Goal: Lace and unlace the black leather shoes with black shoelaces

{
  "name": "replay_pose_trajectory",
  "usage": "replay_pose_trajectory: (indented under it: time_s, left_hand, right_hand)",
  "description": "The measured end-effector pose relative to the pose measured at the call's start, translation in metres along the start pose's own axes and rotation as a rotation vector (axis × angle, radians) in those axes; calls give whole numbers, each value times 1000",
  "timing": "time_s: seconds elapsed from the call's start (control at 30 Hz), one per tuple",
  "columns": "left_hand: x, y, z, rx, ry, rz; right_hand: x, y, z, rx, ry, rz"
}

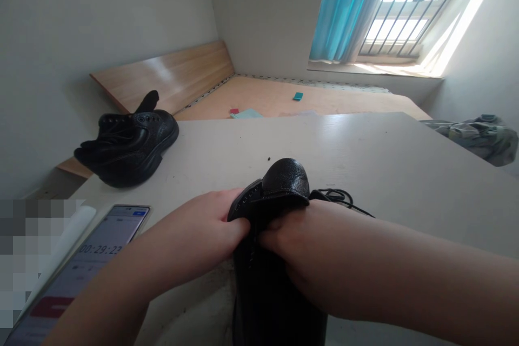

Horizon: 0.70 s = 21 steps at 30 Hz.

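Observation:
A black leather shoe (279, 303) stands upright close in front of me, its tongue (286, 175) sticking up and folding over at the far side. My left hand (227, 221) grips the left edge of the opening, thumb on the near side. At the right of the opening is my right hand (298, 232), its fingers bent against the leather under the tongue; the fingertips are partly hidden. Black laces (338, 194) lie in loops on the table just beyond my right wrist. A second black shoe (130, 146) with bare eyelets rests at the table's far left.
The white table (365, 157) spreads out ahead. On the left lies a phone (117, 232) with a running timer display. Beyond are a bed (267, 100), a wooden headboard (174, 73) and a blue curtain (340, 5). A crumpled greyish bundle (482, 138) sits past the right edge.

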<state>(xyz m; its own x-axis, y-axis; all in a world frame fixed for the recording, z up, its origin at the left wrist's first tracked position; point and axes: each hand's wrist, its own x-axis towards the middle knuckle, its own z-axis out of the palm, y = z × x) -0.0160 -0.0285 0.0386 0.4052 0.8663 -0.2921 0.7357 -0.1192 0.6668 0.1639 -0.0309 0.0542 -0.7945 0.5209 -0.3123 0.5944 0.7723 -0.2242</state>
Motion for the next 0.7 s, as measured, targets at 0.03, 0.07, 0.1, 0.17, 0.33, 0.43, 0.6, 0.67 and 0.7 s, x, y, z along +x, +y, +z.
replay_pose_trajectory:
  time_s: [0.03,0.07,0.1,0.17,0.33,0.43,0.6,0.67,0.7]
  left_hand:
    - [0,0,0,-5,-1,2]
    - [0,0,0,-9,0,2]
    - [0,0,0,-12,0,0]
    - [0,-1,0,-12,3,-5]
    - [1,-1,1,0,4,0]
    - [1,-1,1,1,13,12]
    - [1,0,0,15,1,5]
    - [1,0,0,14,-3,9]
    - [1,1,0,13,-4,11]
  right_hand:
    - [1,-2,-3,-4,-57,14]
    - [2,-3,-6,-5,-105,27]
    - [3,-4,-8,-5,-136,35]
    - [4,-5,-11,-1,-149,41]
    - [3,-4,-10,-10,-159,54]
    - [2,-4,-9,7,-146,48]
    - [2,-3,-9,2,-152,47]
    - [2,-2,-9,13,-141,38]
    - [1,-2,-9,20,-134,37]
